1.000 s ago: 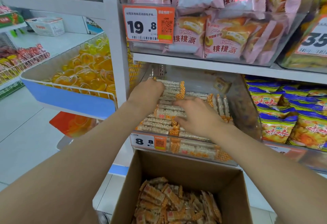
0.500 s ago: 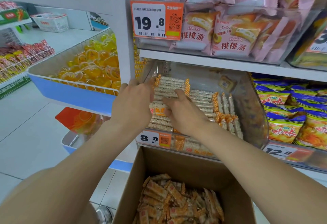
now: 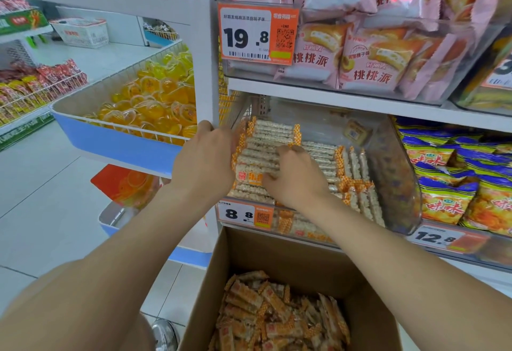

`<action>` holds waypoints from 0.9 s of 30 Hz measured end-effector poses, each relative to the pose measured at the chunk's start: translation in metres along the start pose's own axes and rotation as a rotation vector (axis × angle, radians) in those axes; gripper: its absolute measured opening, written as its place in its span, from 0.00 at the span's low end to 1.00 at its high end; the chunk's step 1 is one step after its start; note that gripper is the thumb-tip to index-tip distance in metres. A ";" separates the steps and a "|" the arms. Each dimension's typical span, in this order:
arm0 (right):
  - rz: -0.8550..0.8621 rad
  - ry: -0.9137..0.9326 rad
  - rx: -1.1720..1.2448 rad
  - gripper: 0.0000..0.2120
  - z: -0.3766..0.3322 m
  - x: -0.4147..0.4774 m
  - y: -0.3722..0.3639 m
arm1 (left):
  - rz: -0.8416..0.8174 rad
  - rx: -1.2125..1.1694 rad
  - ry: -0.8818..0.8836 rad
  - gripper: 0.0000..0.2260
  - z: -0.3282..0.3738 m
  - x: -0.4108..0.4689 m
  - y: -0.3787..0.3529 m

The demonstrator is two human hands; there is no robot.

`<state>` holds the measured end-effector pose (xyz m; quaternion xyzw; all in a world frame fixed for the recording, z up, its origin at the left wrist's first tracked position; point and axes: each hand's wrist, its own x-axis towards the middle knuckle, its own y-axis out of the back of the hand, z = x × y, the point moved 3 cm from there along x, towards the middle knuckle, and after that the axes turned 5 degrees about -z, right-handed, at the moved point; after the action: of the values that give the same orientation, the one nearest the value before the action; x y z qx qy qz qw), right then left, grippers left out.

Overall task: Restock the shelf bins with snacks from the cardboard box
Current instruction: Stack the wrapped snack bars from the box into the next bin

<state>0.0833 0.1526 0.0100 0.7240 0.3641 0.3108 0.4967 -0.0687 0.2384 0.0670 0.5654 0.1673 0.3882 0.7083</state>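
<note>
A clear plastic shelf bin (image 3: pixel 393 184) holds stacked white snack bars with orange ends (image 3: pixel 273 134). My left hand (image 3: pixel 205 156) cups the left end of the stack, its fingers curled round the bars' ends. My right hand (image 3: pixel 296 176) lies on top of the stack just to the right, fingers bent over the bars and thumb against a labelled bar. Below, an open cardboard box (image 3: pixel 277 253) holds several loose bars of the same kind (image 3: pixel 277 312).
An 8.8 price tag (image 3: pixel 243 213) sits on the bin's front. Pink pie packs (image 3: pixel 360 54) fill the bin above. Blue and yellow chip bags (image 3: pixel 457 184) lie to the right. A wire basket of orange jelly cups (image 3: pixel 149 101) hangs left of the white upright (image 3: pixel 205 73).
My left hand slid from the top of the stack to its left end. My right hand stayed on the bars, shifting slightly. The view moved a little closer.
</note>
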 end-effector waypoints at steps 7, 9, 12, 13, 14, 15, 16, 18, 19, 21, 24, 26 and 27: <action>0.114 0.096 0.008 0.25 -0.005 -0.022 0.039 | 0.099 0.061 -0.114 0.10 0.001 -0.003 0.000; 0.161 0.201 0.084 0.16 -0.013 -0.043 0.052 | 0.145 -0.013 -0.280 0.09 0.003 -0.007 0.004; 0.045 0.301 0.086 0.08 -0.020 -0.079 0.060 | 0.004 -0.170 -0.451 0.05 0.010 -0.021 0.007; -0.082 0.312 0.090 0.09 -0.021 -0.091 0.058 | -0.136 -0.218 -0.490 0.05 0.014 -0.029 0.005; -0.258 0.323 0.091 0.10 -0.020 -0.104 0.054 | -0.316 -0.250 -0.516 0.04 0.017 -0.039 0.000; -0.452 0.341 0.064 0.12 -0.017 -0.116 0.047 | -0.525 -0.249 -0.523 0.04 0.019 -0.050 -0.007; -0.634 0.351 0.002 0.13 -0.013 -0.130 0.040 | -0.731 -0.190 -0.517 0.05 0.018 -0.061 -0.017; -0.859 0.348 -0.152 0.14 -0.003 -0.155 0.024 | -1.063 0.021 -0.496 0.09 0.012 -0.083 -0.045; -0.902 0.347 -0.204 0.14 0.002 -0.165 0.015 | -1.176 0.125 -0.473 0.10 0.008 -0.093 -0.063; -0.942 0.349 -0.268 0.14 0.004 -0.182 -0.003 | -1.240 0.231 -0.425 0.10 0.001 -0.115 -0.104; -0.982 0.339 -0.298 0.14 0.006 -0.196 -0.035 | -1.183 0.216 -0.353 0.11 -0.005 -0.148 -0.160; -1.008 0.312 -0.308 0.13 0.012 -0.202 -0.057 | -1.187 0.191 -0.290 0.13 -0.012 -0.171 -0.192; -1.012 0.299 -0.317 0.12 0.016 -0.204 -0.067 | -1.188 0.201 -0.269 0.13 -0.018 -0.181 -0.209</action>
<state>-0.0287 -0.0099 -0.0764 0.3230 0.6821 0.1835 0.6299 -0.1221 0.1043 -0.1700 0.4834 0.3986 -0.1653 0.7616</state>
